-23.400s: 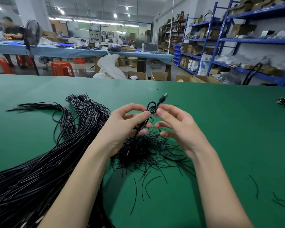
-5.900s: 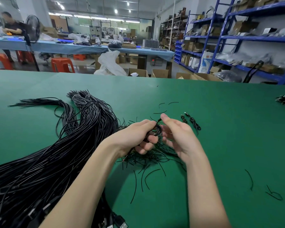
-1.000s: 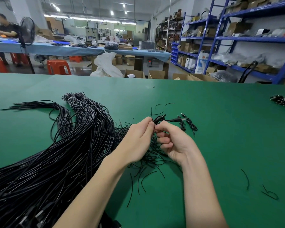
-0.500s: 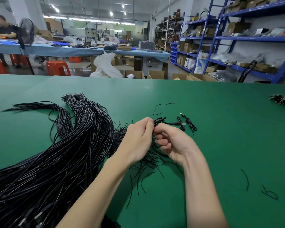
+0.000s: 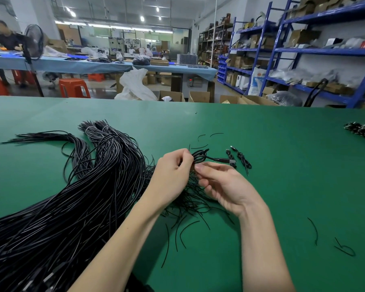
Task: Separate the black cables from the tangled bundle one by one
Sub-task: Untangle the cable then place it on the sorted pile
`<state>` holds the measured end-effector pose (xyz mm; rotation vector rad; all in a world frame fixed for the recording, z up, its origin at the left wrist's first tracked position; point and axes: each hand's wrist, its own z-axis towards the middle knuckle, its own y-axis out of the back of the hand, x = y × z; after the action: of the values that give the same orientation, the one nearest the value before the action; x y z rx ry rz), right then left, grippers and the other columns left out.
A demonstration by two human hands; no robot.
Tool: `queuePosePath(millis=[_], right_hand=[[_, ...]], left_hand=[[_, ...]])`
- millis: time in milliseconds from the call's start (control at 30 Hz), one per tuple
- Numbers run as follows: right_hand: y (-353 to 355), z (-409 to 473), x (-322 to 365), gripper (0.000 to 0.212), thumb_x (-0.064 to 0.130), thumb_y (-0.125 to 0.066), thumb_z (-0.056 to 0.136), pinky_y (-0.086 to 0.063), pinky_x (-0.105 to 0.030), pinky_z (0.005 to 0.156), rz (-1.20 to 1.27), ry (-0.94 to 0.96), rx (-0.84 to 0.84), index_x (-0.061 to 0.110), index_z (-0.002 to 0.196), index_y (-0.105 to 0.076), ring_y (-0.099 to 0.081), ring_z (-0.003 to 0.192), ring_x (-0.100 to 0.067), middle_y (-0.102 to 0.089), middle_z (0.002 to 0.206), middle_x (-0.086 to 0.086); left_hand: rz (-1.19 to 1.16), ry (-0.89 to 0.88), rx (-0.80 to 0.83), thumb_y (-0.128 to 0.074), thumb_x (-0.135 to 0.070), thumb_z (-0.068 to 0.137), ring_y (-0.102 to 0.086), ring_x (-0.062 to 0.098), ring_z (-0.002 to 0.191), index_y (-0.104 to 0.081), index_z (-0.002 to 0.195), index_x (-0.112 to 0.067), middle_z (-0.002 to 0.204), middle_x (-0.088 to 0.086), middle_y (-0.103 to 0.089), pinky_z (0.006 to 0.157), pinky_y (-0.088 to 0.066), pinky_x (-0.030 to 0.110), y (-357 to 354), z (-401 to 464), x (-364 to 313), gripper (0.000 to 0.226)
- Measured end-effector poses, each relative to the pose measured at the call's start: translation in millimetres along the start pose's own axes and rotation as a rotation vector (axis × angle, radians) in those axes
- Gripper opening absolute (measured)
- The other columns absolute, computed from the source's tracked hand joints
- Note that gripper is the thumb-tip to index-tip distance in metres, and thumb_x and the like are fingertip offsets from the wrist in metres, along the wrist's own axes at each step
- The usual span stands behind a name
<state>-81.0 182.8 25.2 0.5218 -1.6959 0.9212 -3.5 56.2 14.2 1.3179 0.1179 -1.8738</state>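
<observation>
No legible text, labels or numbers anywhere (shelf boxes too blurred)

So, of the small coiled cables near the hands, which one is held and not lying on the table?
The coiled cable pinched between left hand and right hand; the two finished coils lie free beside it.

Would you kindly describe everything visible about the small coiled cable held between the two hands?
The coiled cable is thin, black and rubbery-looking, wound into a few small loops. A short lead runs right from it to a plug with a metallic tip. The left hand pinches the loops and the right hand touches them from below, above the green table.
</observation>
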Motion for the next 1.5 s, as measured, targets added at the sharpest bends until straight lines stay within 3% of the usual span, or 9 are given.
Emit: queuePosePath(millis=[233,467,600,767,867,1000,1100,1267,1500], right_hand=[[4,2,-8,0.011,0.01,-0.072,0.076,-0.055,-0.018,0.049,0.194,0.006,0.061,0.003,0.085,-0.072,-0.059,0.057,-0.008,-0.061,0.072,-0.004],[-2,8,-7,0.014,0.011,-0.066,0.074,-0.052,-0.012,0.047,0.343,0.013,0.023,0.008,0.066,-0.078,-0.061,0.055,-0.005,-0.064,0.07,-0.004],[-5,10,-5,0.013,0.012,-0.071,0.069,-0.052,-0.014,0.046,0.36,0.081,-0.035,0.005,0.076,-0.079,-0.064,0.057,-0.006,-0.071,0.073,-0.007],[-9,9,-3,0.006,0.004,-0.068,0.079,-0.053,-0.015,0.045,0.376,0.09,-0.068,0.0,0.08,-0.073,-0.066,0.054,-0.007,-0.071,0.069,-0.009],[-9,10,-5,0.025,-0.004,-0.057,0.095,-0.053,-0.016,0.046,0.391,0.081,-0.065,-0.001,0.074,-0.071,-0.064,0.054,-0.008,-0.07,0.07,-0.011],[-9,9,-5,0.008,0.0,-0.065,0.085,-0.051,-0.015,0.046,0.352,0.127,-0.055,-0.001,0.093,-0.067,-0.062,0.054,-0.006,-0.069,0.072,-0.008],[-7,8,-6,0.032,0.01,-0.069,0.071,-0.05,-0.014,0.046,0.334,0.188,-0.064,0.001,0.101,-0.066,-0.062,0.056,-0.006,-0.07,0.075,-0.007],[-8,7,-6,0.046,0.015,-0.067,0.077,-0.047,-0.013,0.045,0.31,0.205,-0.046,-0.002,0.119,-0.062,-0.061,0.06,-0.008,-0.07,0.084,-0.007],[-11,4,-2,0.006,0.021,-0.075,0.081,-0.05,-0.018,0.06,0.111,0.361,0.044,0.026,0.084,-0.077,-0.067,0.078,-0.008,-0.075,0.1,0.003]], left_hand=[[-0.1,-0.061,0.059,-0.04,-0.036,0.098,-0.032,0.005,0.052,-0.04,0.066,-0.013,0.055,-0.013,-0.039,0.052,-0.028,0.022,-1,-2,-1,0.04],[-0.106,-0.194,0.11,-0.04,-0.029,0.104,-0.041,0.0,0.058,-0.045,0.074,-0.013,0.061,-0.018,-0.048,0.057,-0.033,0.017,3,-4,-5,0.035],[-0.131,-0.19,0.074,-0.041,-0.03,0.1,-0.036,0.009,0.06,-0.045,0.074,-0.01,0.062,-0.012,-0.041,0.056,-0.03,0.027,3,-5,-8,0.033],[-0.159,-0.167,0.032,-0.04,-0.031,0.1,-0.034,0.006,0.057,-0.044,0.07,-0.016,0.059,-0.014,-0.04,0.055,-0.029,0.022,3,-5,-9,0.033],[-0.159,-0.189,-0.005,-0.039,-0.04,0.1,-0.034,0.003,0.055,-0.044,0.067,-0.023,0.058,-0.015,-0.041,0.054,-0.029,0.018,1,-5,-10,0.038],[-0.167,-0.204,-0.02,-0.038,-0.043,0.099,-0.037,0.0,0.051,-0.045,0.063,-0.032,0.053,-0.018,-0.045,0.052,-0.028,0.013,1,-5,-12,0.039],[-0.311,-0.15,0.018,-0.041,-0.041,0.097,-0.039,-0.002,0.046,-0.046,0.06,-0.029,0.05,-0.018,-0.048,0.048,-0.029,0.011,-2,-4,-16,0.039],[-0.548,0.011,0.154,-0.04,-0.031,0.097,-0.027,0.005,0.044,-0.052,0.055,-0.026,0.048,-0.013,-0.041,0.044,-0.021,0.019,2,-3,-15,0.044],[-0.853,0.268,0.452,-0.046,-0.038,0.092,-0.017,0.01,0.042,-0.049,0.057,-0.023,0.053,-0.009,-0.016,0.048,-0.019,0.027,11,-1,-11,0.038]])
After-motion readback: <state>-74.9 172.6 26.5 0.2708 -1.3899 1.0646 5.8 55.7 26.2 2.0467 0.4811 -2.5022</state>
